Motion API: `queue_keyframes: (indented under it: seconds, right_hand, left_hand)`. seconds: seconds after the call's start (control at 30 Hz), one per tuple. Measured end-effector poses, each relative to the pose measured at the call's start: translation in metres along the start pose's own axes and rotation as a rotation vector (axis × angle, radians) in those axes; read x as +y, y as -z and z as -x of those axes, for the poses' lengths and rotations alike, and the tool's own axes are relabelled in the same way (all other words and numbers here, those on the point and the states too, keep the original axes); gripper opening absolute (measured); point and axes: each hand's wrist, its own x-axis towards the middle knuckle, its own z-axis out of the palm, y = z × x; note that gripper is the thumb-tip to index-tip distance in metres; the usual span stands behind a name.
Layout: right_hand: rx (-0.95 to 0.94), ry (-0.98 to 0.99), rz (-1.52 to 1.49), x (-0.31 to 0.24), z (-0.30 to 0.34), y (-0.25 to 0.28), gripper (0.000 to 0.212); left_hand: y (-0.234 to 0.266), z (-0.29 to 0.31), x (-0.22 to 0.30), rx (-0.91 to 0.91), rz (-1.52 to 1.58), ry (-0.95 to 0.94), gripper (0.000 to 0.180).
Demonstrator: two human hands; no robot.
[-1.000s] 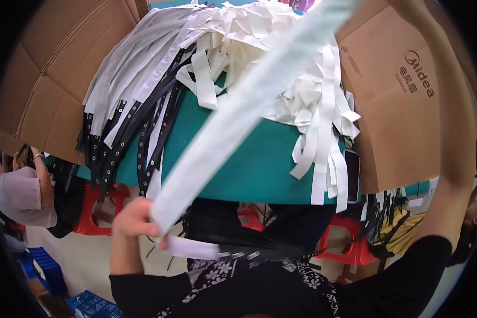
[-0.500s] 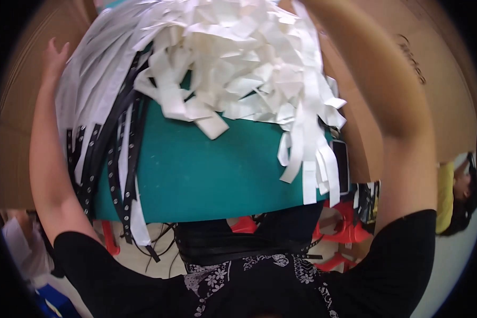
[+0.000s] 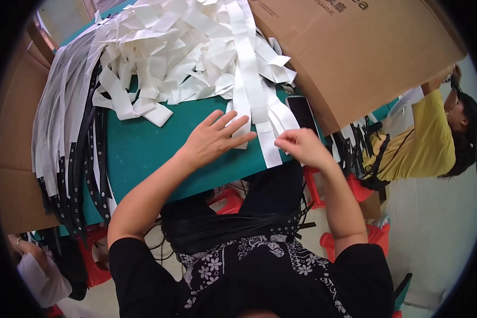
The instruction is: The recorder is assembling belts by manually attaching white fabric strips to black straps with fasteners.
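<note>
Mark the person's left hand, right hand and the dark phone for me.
Left hand (image 3: 209, 143): head view, back of the hand.
Right hand (image 3: 307, 148): head view, back of the hand.
Dark phone (image 3: 300, 112): head view, its dark face.

Red plastic stools (image 3: 377, 238) stand on the pale floor (image 3: 314, 241) around the green worktop (image 3: 138, 161); brown cardboard panels (image 3: 365, 69) flank both sides.

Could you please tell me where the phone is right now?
In the head view, the phone lies right of centre on the green table, between the white strips and the box, just beyond the right hand.
</note>
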Motion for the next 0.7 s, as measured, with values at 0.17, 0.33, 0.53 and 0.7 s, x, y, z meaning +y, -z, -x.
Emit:
queue_keyframes:
  seconds: [0.17,0.33,0.53,0.7]
  right_hand:
    - [0.378,0.4,0.186,0.006,0.054,-0.027,0.065]
    - [0.045,0.96,0.063,-0.032,0.061,-0.082,0.041]
    - [-0.445,0.739,-0.463,0.054,0.067,-0.216,0.017]
    - [-0.424,0.29,0.21,0.117,0.032,-0.199,0.035]
  left_hand:
    - [0.04,-0.02,0.064,-0.026,0.615,0.089,0.028]
    - [0.148,-0.03,0.091,-0.074,1.363,0.146,0.022]
    - [0.229,-0.066,0.061,2.105,1.174,0.805,0.012]
    - [0.153,-0.009,0.101,0.322,0.991,0.462,0.006]
